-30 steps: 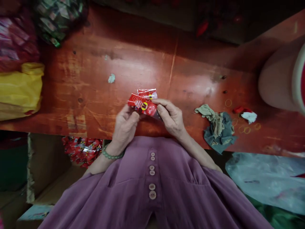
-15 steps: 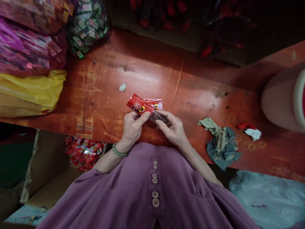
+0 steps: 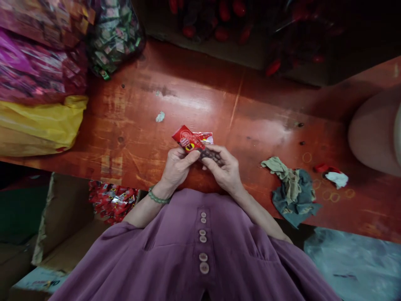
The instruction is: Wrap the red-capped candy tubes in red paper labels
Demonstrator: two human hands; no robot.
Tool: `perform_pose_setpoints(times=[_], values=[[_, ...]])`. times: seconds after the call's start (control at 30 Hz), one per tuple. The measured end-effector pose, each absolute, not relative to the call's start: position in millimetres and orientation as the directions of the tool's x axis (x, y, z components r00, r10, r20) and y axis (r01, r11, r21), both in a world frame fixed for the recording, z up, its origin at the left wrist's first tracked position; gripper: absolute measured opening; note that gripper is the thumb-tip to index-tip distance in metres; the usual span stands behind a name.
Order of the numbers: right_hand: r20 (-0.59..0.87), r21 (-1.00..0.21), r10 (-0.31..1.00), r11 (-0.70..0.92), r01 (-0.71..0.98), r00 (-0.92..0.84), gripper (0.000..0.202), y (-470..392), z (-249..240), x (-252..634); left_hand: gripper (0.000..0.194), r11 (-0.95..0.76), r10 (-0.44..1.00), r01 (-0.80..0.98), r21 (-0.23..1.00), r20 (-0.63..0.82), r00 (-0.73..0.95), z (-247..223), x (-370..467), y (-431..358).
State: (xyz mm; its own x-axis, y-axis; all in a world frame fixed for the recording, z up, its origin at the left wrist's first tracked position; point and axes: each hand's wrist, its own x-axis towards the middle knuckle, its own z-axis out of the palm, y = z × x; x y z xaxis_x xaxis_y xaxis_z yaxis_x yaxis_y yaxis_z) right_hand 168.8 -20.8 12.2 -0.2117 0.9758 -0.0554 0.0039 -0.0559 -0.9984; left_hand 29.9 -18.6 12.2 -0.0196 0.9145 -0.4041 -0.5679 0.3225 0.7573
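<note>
Red packet (image 3: 191,141) lower, print unreadable

We held both hands together just over the near edge of the table, forearms converging from our body. Our left hand (image 3: 177,166) curled its fingers inward, thumb pressed forward on top, a bead bracelet at the wrist. Our right hand (image 3: 224,169) faced it, back upward, fingers bent and pinched toward the left thumb, fingertips nearly meeting.
</note>
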Motion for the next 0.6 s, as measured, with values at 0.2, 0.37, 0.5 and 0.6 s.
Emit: perform_pose_setpoints(times=[0.2, 0.37, 0.5, 0.6], values=[[-0.174, -0.959, 0.961, -0.215, -0.185, -0.216, 0.035, -14.1, 9.8, 158.2, 0.035, 0.330, 0.897, -0.652, 0.683, -0.441, -0.008, 13.9, 29.9, -18.4], [-0.170, -0.958, 0.945, -0.225, -0.179, -0.279, 0.033, -12.1, 7.3, 158.2, 0.037, 0.288, 0.862, -0.662, 0.692, -0.489, -0.136, 14.9, 27.9, -20.7], [-0.183, -0.962, 0.932, -0.235, -0.137, -0.313, 0.032, -12.0, 2.4, 160.6, 0.036, 0.369, 0.847, -0.623, 0.690, -0.525, -0.079, 16.2, 28.7, -29.4], [-0.156, -0.973, 0.928, -0.205, -0.111, -0.339, 0.030, -13.1, -1.6, 159.6, 0.035, 0.385, 0.847, -0.603, 0.699, -0.526, -0.070, 15.4, 26.3, -36.4]])
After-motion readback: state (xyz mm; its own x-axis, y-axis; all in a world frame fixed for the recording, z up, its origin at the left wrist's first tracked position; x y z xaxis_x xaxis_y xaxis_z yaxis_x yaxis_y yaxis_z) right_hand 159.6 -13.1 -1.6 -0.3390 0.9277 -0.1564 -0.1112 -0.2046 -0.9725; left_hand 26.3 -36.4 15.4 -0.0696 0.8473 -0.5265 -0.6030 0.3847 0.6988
